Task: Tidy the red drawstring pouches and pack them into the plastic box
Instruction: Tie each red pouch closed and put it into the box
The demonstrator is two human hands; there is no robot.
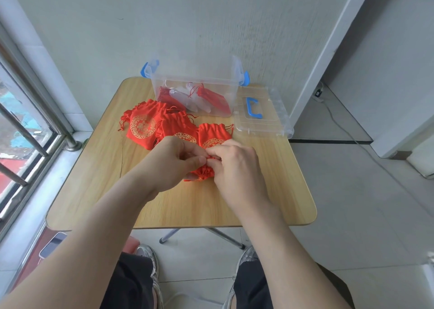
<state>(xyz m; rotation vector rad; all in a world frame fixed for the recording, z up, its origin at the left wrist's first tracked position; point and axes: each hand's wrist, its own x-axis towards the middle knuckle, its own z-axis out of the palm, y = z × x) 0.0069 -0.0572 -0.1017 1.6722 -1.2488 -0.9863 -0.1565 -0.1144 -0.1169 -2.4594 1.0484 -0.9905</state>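
Dark shorts (131, 283) sit lowest in view; above them the left hand (173, 158) and right hand (234, 165) both pinch one red pouch (204, 171) at mid-table (211, 205). This looks like the tidying step. Its gathered neck seems to point toward the person, long axis near-to-far, though mostly hidden. Next comes a carry past three loose pouches (141, 126) into the plastic box (195, 81) at the far edge.

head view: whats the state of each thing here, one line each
plastic box, open, lid off
lid, flat on table beside box
packed pouches, inside box
loose pouches, three overlapped on table
left hand, pinching held pouch
right hand, pinching held pouch
held pouch, bunched between both hands
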